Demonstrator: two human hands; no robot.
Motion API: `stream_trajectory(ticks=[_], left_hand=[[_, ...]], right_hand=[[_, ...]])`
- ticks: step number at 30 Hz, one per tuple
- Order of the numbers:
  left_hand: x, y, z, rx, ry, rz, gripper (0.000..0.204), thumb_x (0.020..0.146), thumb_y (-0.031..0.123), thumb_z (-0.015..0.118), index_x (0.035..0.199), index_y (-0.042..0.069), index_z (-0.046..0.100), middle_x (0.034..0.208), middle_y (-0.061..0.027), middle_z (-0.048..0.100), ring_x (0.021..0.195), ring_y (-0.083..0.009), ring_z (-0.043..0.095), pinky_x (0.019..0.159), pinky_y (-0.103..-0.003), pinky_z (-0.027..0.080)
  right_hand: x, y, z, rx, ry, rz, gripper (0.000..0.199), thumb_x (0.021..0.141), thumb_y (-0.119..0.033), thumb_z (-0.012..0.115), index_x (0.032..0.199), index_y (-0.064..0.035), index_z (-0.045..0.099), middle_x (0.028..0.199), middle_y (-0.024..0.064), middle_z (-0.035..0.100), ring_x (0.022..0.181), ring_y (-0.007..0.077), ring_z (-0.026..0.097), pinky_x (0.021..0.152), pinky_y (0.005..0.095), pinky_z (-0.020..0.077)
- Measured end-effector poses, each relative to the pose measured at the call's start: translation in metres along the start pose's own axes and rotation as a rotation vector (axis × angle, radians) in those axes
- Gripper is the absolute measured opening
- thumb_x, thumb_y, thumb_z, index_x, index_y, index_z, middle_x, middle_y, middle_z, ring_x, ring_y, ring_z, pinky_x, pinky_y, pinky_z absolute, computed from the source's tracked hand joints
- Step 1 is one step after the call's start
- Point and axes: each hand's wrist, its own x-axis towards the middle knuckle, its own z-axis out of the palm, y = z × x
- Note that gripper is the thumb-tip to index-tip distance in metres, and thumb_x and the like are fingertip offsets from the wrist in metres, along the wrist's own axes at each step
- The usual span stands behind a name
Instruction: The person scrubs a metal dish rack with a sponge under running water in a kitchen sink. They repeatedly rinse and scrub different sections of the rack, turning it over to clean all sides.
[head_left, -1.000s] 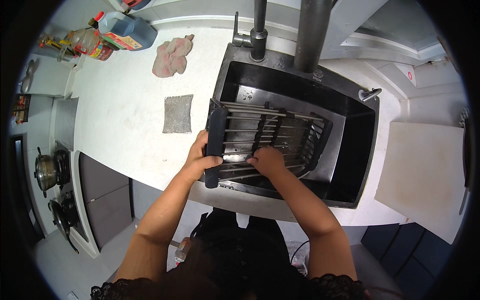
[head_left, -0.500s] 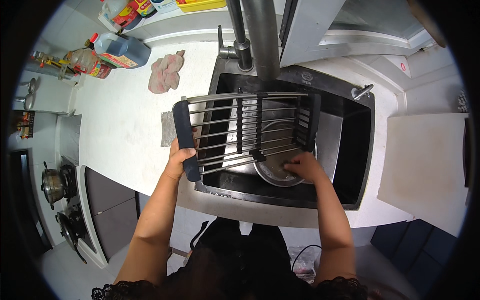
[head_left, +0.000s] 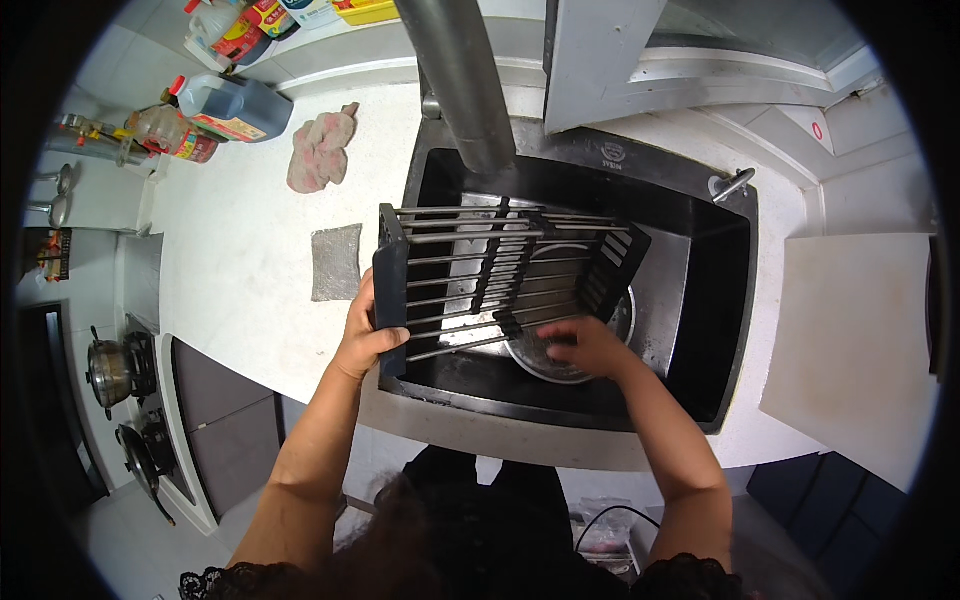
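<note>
Left hand [head_left: 362, 335] on rack [head_left: 500, 270]

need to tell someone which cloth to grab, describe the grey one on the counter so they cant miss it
Start at the black sink set into the white counter. Just left of it, beside the left hand gripping the wire rack, lies the grey cloth. It is flat, square and grey, unlike the crumpled pink rag farther back.

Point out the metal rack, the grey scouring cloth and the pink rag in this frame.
metal rack [head_left: 470, 270], head view, on a middle bar.
grey scouring cloth [head_left: 336, 262], head view, at its centre on the counter.
pink rag [head_left: 322, 150], head view, on its crumpled middle.
</note>
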Motion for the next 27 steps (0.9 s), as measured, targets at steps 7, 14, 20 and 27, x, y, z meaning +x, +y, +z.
stream_trajectory(ticks=[7,14,20,27], left_hand=[[0.015,0.015,0.025,-0.018,-0.004,0.028,0.066,0.049,0.019,0.067,0.112,0.003,0.055,0.104,-0.0038,0.055,0.099,-0.0161,0.049,0.091,-0.027,0.036],[0.009,-0.002,0.011,-0.049,-0.009,0.007,0.074,0.049,0.021,0.068,0.121,0.005,0.055,0.133,-0.0100,0.040,0.124,-0.0247,0.037,0.105,-0.034,0.023],[0.010,0.005,0.020,0.052,-0.050,0.078,0.078,0.048,0.025,0.067,0.121,0.003,0.055,0.130,-0.0108,0.042,0.122,-0.0248,0.038,0.104,-0.033,0.024],[0.003,0.001,0.002,-0.016,0.051,0.047,0.078,0.045,0.028,0.067,0.117,0.000,0.054,0.111,-0.0047,0.047,0.103,-0.0195,0.045,0.094,-0.029,0.031]], right_hand=[[0.073,0.011,0.055,-0.196,0.428,-0.273,0.011,0.076,-0.010,0.067,0.087,-0.0080,0.070,0.088,0.0118,0.063,0.087,0.0286,0.061,0.078,0.0342,0.0494],[0.074,0.017,0.060,-0.330,0.475,-0.272,0.010,0.075,-0.014,0.069,0.082,-0.0069,0.069,0.080,0.0101,0.062,0.081,0.0283,0.061,0.073,0.0363,0.0500],[0.077,0.057,0.066,-0.588,0.617,-0.203,0.009,0.078,-0.013,0.064,0.080,-0.0064,0.069,0.084,0.0118,0.062,0.078,0.0303,0.062,0.072,0.0360,0.0515],[0.024,0.042,0.010,-0.847,0.130,0.406,0.022,0.074,-0.011,0.064,0.094,-0.0022,0.068,0.116,0.0198,0.059,0.099,0.0351,0.061,0.084,0.0395,0.0512]])
